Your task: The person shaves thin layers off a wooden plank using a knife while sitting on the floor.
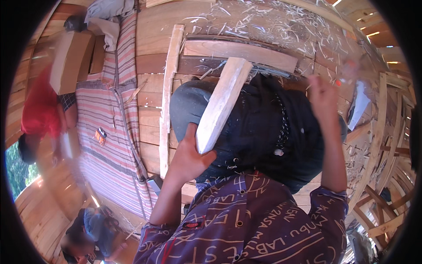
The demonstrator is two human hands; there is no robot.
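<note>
A cardboard box (70, 64) hides its contents; the left hand (188, 157) grips a wooden block (223, 104); the right hand (324, 94) is raised, its grip unclear.

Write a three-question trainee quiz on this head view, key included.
1. Multiple choice: where does the person's left hand grip the long, pale, rough-hewn wooden block?
A) The end nearer the body
B) The middle
C) The far end

2. True or false: the small orange-and-black packet lies on the pink, grey and white striped cloth.

3. Open: is the right hand touching the block?

Key:
1. A
2. True
3. No; it is raised apart, to the right of the block, and looks blurred.
</note>
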